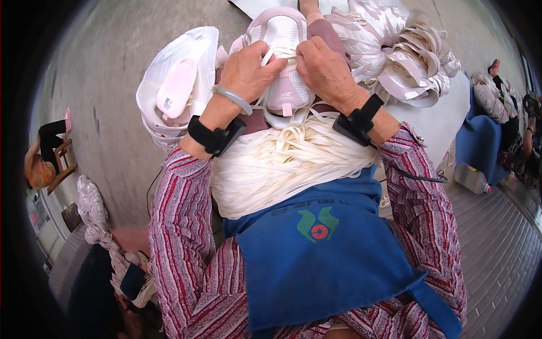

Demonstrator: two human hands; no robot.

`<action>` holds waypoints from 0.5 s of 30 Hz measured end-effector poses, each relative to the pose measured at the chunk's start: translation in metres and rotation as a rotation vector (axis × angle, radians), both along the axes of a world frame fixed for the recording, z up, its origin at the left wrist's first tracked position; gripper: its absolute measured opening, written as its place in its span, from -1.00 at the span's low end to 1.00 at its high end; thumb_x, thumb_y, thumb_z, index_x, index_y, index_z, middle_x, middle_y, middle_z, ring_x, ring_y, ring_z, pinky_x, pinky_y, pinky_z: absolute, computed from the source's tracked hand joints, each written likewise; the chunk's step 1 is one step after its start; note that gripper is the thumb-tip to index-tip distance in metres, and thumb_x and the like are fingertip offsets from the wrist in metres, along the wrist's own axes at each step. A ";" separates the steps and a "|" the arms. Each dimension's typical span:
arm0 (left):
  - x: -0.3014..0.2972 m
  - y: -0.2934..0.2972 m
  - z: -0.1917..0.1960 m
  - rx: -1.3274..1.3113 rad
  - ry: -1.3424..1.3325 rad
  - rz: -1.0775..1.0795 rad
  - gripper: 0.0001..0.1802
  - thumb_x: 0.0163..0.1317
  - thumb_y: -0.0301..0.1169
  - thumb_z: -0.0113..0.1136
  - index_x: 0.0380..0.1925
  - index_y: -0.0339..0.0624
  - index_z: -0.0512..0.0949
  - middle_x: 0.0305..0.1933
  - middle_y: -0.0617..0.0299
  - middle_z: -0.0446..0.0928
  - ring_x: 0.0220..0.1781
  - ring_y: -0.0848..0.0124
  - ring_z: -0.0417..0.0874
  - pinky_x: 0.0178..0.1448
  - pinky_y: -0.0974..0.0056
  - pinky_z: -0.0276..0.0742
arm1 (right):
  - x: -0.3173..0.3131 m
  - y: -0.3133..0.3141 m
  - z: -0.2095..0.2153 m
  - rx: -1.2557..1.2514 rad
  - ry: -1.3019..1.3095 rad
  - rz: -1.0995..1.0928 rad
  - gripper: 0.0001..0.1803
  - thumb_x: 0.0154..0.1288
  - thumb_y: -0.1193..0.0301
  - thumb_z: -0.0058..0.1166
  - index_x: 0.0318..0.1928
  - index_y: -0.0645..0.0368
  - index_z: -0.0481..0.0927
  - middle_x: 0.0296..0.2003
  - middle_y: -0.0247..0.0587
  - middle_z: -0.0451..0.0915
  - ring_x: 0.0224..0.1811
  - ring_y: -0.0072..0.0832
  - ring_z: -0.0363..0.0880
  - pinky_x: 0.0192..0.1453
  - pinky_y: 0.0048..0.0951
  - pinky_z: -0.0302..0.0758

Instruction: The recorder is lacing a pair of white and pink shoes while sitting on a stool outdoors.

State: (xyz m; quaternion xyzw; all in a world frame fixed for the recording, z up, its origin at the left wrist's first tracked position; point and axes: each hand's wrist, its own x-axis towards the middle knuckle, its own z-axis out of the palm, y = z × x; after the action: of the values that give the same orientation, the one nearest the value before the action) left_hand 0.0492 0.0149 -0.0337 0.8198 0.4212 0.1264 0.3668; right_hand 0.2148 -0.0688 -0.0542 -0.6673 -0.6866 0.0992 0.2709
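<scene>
A pale pink and white shoe upper (278, 31) lies in front of me, its tongue (287, 93) pointing toward my body. My left hand (247, 69) is closed at the left row of eyelets, pinching a white shoelace (267, 57). Across the tongue, my right hand (327, 72) is also closed, its fingertips on the lace at the right side. The exact grip of the right fingers is partly hidden. A thick bundle of cream-white shoelaces (282, 166) rests over my lap, just below the upper, on a blue apron (316, 265).
At the left stands a white bag (195, 42) holding a pink sole-shaped piece (176, 89). Stacked pink and white uppers (406, 56) are heaped at the right on a pale sheet (446, 121). Other people sit at both sides; a clear plastic bottle (472, 178) is at the far right.
</scene>
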 end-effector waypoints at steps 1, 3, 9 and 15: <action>0.003 0.001 -0.004 0.023 0.066 -0.002 -0.59 0.12 -0.11 0.21 -0.46 -0.32 0.51 -0.50 -0.06 0.55 -0.46 0.12 0.59 -0.31 0.13 0.48 | 0.002 -0.001 0.001 -0.001 0.002 0.003 -0.89 0.19 0.47 0.04 -0.27 0.20 0.49 -0.36 -0.08 0.48 -0.32 -0.15 0.53 -0.24 -0.24 0.49; 0.002 0.003 -0.011 0.046 0.135 0.001 -0.61 0.12 -0.13 0.22 -0.46 -0.31 0.51 -0.51 -0.04 0.53 -0.48 0.18 0.56 -0.31 0.15 0.45 | 0.006 -0.001 0.005 -0.044 0.191 0.066 -0.86 0.18 0.47 0.03 -0.28 0.29 0.46 -0.35 0.02 0.50 -0.31 -0.06 0.54 -0.20 -0.20 0.49; -0.002 0.006 -0.010 0.023 0.132 0.034 -0.63 0.09 -0.17 0.17 -0.47 -0.34 0.51 -0.50 -0.06 0.55 -0.47 0.22 0.56 -0.31 0.18 0.45 | 0.008 -0.007 0.011 0.008 0.218 0.114 -0.88 0.18 0.46 0.05 -0.29 0.25 0.49 -0.35 -0.03 0.52 -0.29 -0.12 0.54 -0.18 -0.25 0.48; -0.022 0.010 -0.003 -0.449 -0.064 0.138 -0.66 0.28 -0.17 0.08 -0.46 -0.24 0.51 -0.60 0.36 0.42 -0.61 0.58 0.37 -0.53 0.42 0.31 | 0.005 -0.012 0.014 -0.044 0.165 0.120 -0.88 0.17 0.44 0.09 -0.29 0.20 0.51 -0.38 -0.14 0.52 -0.33 -0.18 0.55 -0.22 -0.28 0.47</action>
State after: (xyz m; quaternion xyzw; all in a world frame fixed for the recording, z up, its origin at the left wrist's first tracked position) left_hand 0.0270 0.0251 -0.0370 0.6827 0.4818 0.0800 0.5435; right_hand 0.2199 -0.0812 -0.0403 -0.6204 -0.6984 0.1849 0.3054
